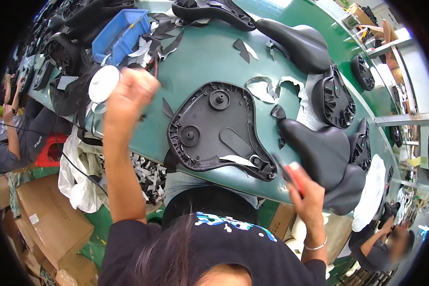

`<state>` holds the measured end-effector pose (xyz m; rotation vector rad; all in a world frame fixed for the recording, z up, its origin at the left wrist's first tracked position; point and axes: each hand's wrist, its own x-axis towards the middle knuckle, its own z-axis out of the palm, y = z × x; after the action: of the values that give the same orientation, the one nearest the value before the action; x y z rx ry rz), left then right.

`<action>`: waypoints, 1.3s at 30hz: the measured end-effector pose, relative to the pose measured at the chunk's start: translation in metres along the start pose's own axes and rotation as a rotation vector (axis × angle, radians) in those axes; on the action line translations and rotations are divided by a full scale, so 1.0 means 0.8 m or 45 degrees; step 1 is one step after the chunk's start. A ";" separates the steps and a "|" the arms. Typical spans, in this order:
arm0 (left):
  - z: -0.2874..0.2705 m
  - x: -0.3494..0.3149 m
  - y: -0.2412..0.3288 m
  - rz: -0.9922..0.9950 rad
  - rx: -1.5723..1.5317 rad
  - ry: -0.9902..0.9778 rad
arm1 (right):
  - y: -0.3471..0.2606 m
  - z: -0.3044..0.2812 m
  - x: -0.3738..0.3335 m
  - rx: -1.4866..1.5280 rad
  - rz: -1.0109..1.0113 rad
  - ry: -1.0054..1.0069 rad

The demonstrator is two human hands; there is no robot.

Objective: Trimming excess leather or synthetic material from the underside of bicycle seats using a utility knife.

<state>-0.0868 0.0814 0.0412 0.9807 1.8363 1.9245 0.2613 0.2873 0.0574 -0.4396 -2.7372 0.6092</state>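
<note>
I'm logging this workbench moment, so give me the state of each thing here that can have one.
Saddle: upside down on the green table, ribbed underside showing.
Left hand: raised, fisted, blurred; cannot tell if it holds anything.
Right hand: closed around a red-handled tool.
Blue bin: open, upright.
Black saddle: padded side up, right of the upturned one.

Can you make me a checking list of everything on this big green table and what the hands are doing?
Surface: green table, curved by the lens.
Job's things: upturned black saddle, underside showing, near the front edge.
Clutter: finished black saddles, blue bin, white roll, cut scraps.
Hands: left hand a raised, blurred fist; right hand closed on a red-handled tool.
Cables: black cord hanging off the table's left side.
Surroundings: cardboard boxes, other people seated.
</note>
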 end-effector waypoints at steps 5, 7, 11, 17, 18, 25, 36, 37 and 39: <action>0.069 -0.002 -0.029 -0.326 1.055 -0.330 | -0.009 0.040 0.087 0.327 0.234 0.062; 0.066 0.024 -0.050 -0.498 0.742 -0.404 | 0.001 0.048 0.119 0.522 0.185 -0.106; 0.037 0.074 -0.050 -0.576 -0.170 0.028 | 0.064 -0.024 0.222 0.920 0.459 0.444; 0.173 0.127 -0.069 0.046 0.405 -0.265 | 0.296 -0.074 0.345 1.204 0.899 0.484; 0.198 0.118 -0.084 0.283 0.467 -0.339 | 0.306 -0.066 0.356 1.244 1.027 0.451; 0.211 0.065 -0.034 -0.010 0.233 -1.925 | 0.292 -0.057 0.381 1.128 0.855 -0.003; 0.191 0.102 -0.093 -0.232 0.054 -0.208 | 0.219 -0.014 0.367 1.304 0.764 -0.119; 0.190 0.100 -0.105 -0.226 0.064 -0.192 | 0.200 -0.010 0.367 1.354 0.790 -0.131; 0.192 0.100 -0.123 0.005 0.261 -0.194 | 0.173 0.003 0.364 1.402 0.780 -0.149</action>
<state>-0.0672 0.2618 -0.0403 1.1604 1.9705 1.6375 0.0282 0.5097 0.0580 -0.9146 -1.8577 2.1237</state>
